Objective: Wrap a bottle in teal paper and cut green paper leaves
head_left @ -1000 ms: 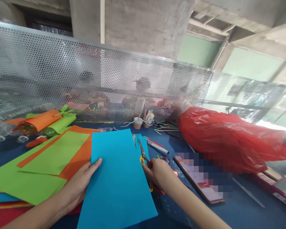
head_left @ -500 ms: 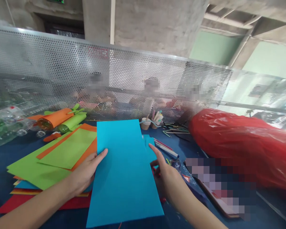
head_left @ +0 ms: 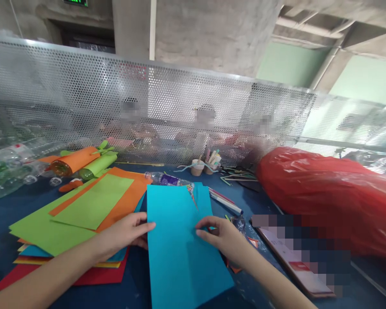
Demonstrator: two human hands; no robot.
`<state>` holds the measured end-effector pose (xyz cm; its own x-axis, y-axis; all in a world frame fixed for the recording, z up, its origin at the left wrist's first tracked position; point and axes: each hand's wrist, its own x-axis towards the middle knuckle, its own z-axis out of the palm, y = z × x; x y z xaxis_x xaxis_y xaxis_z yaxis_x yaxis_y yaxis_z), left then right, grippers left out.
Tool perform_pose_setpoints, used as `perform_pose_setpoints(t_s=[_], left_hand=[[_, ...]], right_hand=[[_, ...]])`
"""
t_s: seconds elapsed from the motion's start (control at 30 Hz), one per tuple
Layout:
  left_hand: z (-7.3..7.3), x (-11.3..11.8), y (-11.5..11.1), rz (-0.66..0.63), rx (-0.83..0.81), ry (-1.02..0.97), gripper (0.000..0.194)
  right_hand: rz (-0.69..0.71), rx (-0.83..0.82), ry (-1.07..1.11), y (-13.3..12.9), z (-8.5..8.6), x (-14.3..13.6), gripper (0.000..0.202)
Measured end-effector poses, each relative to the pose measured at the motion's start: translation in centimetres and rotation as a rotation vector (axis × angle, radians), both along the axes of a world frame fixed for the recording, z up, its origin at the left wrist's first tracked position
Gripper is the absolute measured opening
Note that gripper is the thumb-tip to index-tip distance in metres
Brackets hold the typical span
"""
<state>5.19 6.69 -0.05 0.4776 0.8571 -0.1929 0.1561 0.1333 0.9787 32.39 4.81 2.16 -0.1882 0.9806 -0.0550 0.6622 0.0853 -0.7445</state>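
blue sheet [head_left: 173,253] stands out in the lower centre of the frame, above the dark blue table [head_left: 135,294]. its long axis runs nearly up and down the frame, one short edge toward the upper centre, the lower part spreading toward the lower right. the left hand [head_left: 128,234] grasps its left edge, thumb on top and fingers partly behind. the right hand [head_left: 223,238] is bent over its right side, tips of thumb and forefinger close together; whether they pinch it, i cannot tell. a smaller blue piece [head_left: 204,199] shows just beyond.

at upper centre, two cups stand side by side: the left cup [head_left: 197,171] has a brown stick in it, the right cup [head_left: 209,169] a bunch of pens. a clear bottle [head_left: 169,179] with a purple label lies behind the sheet. at the left edge are more clear bottles [head_left: 11,171], beside a bottle wrapped in orange [head_left: 79,159] and another in green [head_left: 99,166]. a red bag [head_left: 315,189] bulges at the right; its contents are hidden. the paper stack [head_left: 67,238] lies left of centre, the phone [head_left: 297,266] lower right.
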Motion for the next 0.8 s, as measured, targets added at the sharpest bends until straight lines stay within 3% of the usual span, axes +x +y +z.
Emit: perform_pose_setpoints(t_s=[0.07,0.23,0.3,0.37,0.43,0.53,0.67,0.8], left_hand=[[0.1,-0.3,1.2,0.071,0.092,0.063,0.046],[0.5,-1.7,6.6,0.195,0.376,0.263,0.043],[0.7,-2.0,8.8,0.24,0.544,0.37,0.039],[0.9,-1.7,10.7,0.255,0.694,0.471,0.04],[0.9,-1.1,12.2,0.241,0.824,0.552,0.038],[0.7,0.3,13.8,0.181,0.971,0.643,0.034],[0.3,1.6,15.0,0.103,1.076,0.731,0.034],[0.4,1.9,15.3,0.103,1.092,0.785,0.033]], right_hand=[[-0.031,0.073,-0.032,0.0,-0.3,0.0,0.02],[0.041,0.08,-0.09,-0.7,-0.5,0.0,0.055],[0.049,0.11,-0.095,-0.5,-0.6,0.0,0.048],[0.042,0.151,-0.106,-0.1,-0.8,0.1,0.027],[0.028,0.17,-0.123,0.3,-1.2,0.2,0.023],[-0.018,0.176,-0.125,0.5,-1.7,0.5,0.032],[-0.058,0.192,-0.053,0.0,-2.0,0.7,0.068],[-0.16,0.223,0.028,0.0,-1.9,0.6,0.068]])
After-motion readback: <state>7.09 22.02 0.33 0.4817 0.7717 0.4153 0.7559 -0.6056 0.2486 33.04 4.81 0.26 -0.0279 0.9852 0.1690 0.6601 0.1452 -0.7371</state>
